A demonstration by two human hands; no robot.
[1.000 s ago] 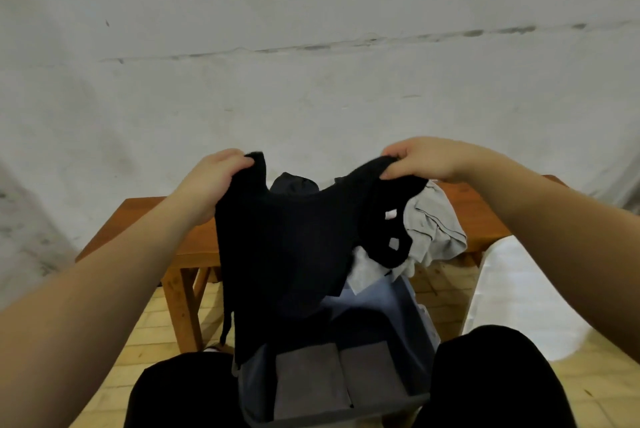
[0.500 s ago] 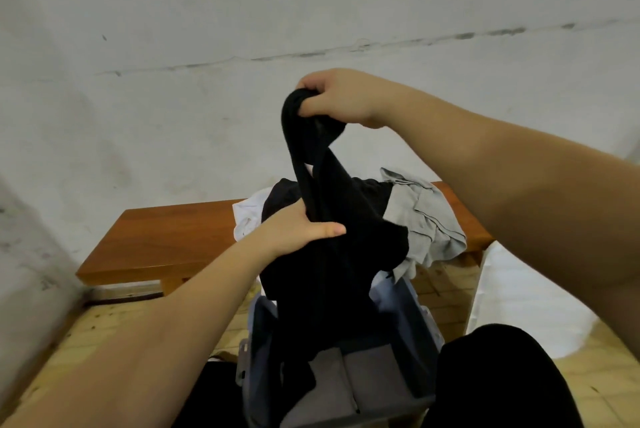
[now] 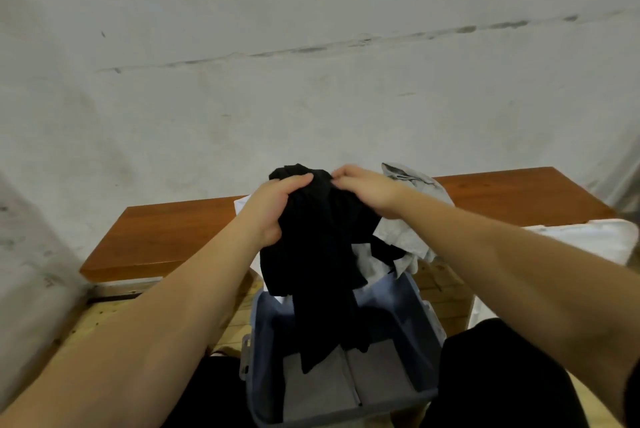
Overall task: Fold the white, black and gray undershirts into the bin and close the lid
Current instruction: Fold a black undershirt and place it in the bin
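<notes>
From my remote seat, my left hand (image 3: 273, 209) grips a bunched fold of the black undershirt (image 3: 318, 254); my right hand (image 3: 363, 192) pinches its top edge. It hangs into the open blue bin (image 3: 420, 306) between the knees. The gray undershirt (image 3: 405, 237) waits on the wooden bench (image 3: 166, 233). I judge folding underway; next, halve and lower it.

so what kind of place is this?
Probably a plain indoor utility or laundry corner, not a lab. Cues: a bare, stained white wall, a wooden bench with a pile of undershirts on it, and a plastic storage bin on the wood floor.
</notes>
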